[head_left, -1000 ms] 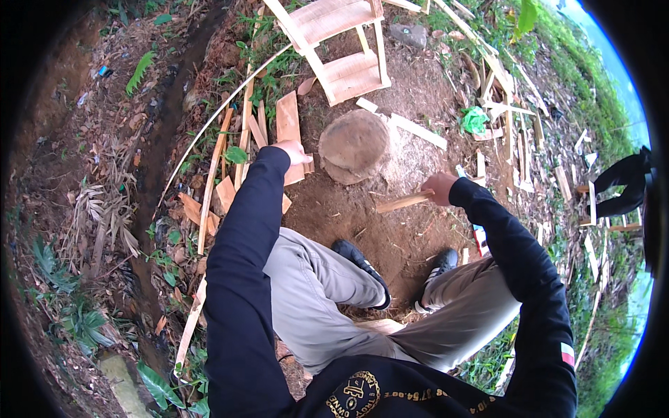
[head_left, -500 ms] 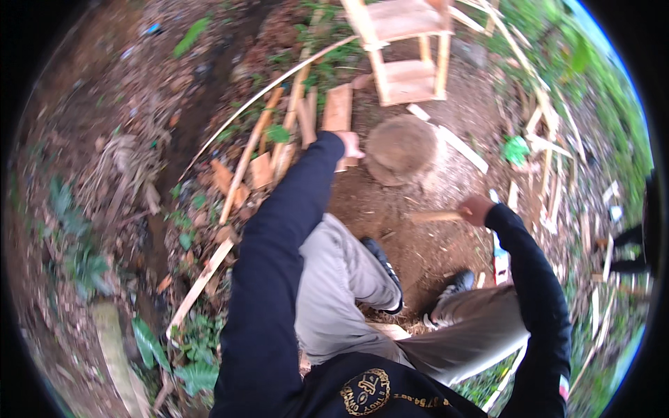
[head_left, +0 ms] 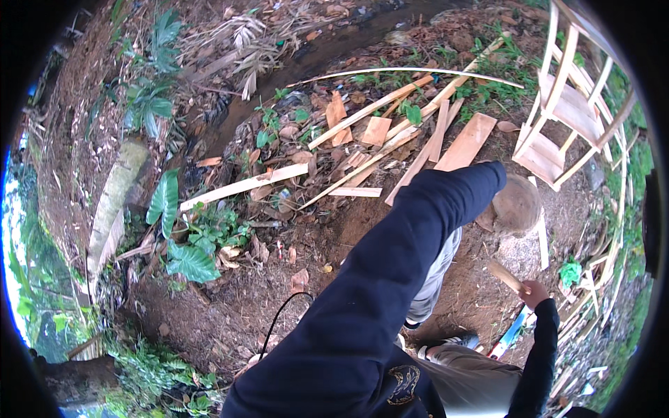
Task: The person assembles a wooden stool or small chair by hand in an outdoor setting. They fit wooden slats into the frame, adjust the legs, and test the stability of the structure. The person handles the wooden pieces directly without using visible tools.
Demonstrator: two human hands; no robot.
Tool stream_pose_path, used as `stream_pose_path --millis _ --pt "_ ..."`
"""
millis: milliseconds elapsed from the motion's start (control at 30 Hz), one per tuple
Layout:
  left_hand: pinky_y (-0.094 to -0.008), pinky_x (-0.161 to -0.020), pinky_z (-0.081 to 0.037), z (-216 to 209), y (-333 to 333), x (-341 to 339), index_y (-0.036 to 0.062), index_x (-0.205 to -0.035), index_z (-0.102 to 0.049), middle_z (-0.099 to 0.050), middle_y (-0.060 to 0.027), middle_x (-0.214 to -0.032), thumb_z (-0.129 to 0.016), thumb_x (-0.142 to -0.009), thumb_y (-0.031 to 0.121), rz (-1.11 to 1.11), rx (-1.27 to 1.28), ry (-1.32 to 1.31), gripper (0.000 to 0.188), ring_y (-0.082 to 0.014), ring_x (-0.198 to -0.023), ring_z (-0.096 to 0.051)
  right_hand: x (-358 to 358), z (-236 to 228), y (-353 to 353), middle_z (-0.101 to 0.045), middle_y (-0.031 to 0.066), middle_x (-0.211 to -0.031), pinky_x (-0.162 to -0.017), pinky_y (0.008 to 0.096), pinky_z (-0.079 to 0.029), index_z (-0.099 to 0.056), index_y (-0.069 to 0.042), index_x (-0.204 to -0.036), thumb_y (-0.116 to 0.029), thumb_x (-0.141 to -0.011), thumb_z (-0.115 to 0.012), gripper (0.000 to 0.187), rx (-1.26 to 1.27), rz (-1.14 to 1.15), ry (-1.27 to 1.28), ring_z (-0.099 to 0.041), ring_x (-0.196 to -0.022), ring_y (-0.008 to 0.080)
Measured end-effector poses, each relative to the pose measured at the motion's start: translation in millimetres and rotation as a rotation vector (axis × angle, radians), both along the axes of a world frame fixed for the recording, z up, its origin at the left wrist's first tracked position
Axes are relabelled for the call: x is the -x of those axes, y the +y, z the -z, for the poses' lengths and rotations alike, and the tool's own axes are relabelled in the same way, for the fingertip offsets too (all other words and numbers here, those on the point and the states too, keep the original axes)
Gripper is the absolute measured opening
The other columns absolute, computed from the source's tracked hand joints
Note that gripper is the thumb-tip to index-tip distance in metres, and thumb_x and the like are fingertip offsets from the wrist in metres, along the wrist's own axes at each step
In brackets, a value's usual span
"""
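My right hand is closed round a short, pale piece of wood, which points up and left from the fist. Whether it is a tool's handle I cannot tell. My left arm stretches across toward the round chopping stump. Its dark sleeve hides the left hand, so what that hand touches does not show. Just beyond the cuff a flat reddish board lies on the ground. Below my right hand, beside my shoe, lies a long blue and white object.
A wooden frame with shelves stands beyond the stump at the right. Several sticks and boards lie across the far ground. A pale plank lies to the left near broad-leaved plants. A green bag sits at the right.
My view has swung left, so the stump and shelved frame now appear farther right. My left hand has gone out of sight behind its sleeve. The right hand still grips the wood.
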State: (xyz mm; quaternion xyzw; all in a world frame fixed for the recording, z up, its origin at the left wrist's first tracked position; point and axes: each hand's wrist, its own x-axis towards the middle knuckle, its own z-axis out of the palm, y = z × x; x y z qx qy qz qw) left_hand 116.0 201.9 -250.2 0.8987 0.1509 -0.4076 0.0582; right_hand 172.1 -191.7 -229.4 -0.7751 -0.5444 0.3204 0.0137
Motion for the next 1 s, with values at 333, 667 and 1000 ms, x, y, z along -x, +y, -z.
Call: stream_pose_path --millis 333,667,1000 --pt "-0.0465 -0.09 -0.051 -20 -27 8 0.0101 -0.113 -0.069 -0.067 -0.0082 -0.116 -0.072 -0.079 0.041 0.061 0.032 -0.154 0.046 -0.0309 -0.104 -0.064 -15 6 -13 -0.064 0.0182 -0.076 -0.068 0.0421 -0.048 -0.064 -0.004 -0.088 -0.018 -0.077 -0.066 0.018 0.043 0.053 -0.032 -0.063 -0.074 0.0332" --pt "-0.0461 -0.089 -0.051 -28 -41 11 0.0092 -0.109 -0.07 -0.067 -0.0103 -0.112 -0.072 -0.078 0.042 0.107 0.044 -0.217 0.046 -0.0315 -0.102 -0.065 -7 -4 -7 -0.065 0.0181 -0.079 -0.072 0.0421 -0.049 -0.065 -0.004 -0.093 -0.019 -0.079 -0.068 0.021 0.052 0.079 -0.001 -0.064 -0.077 0.033" --pt "-0.0456 -0.088 -0.052 -26 -41 12 0.0082 -0.106 -0.071 -0.068 -0.0123 -0.109 -0.072 -0.076 0.043 0.118 0.053 -0.231 0.046 -0.0321 -0.101 -0.065 -9 2 -7 -0.063 0.0148 -0.074 -0.069 0.04 -0.049 -0.065 -0.004 -0.09 -0.016 -0.079 -0.067 0.016 0.027 0.072 0.024 -0.061 -0.071 0.0273"
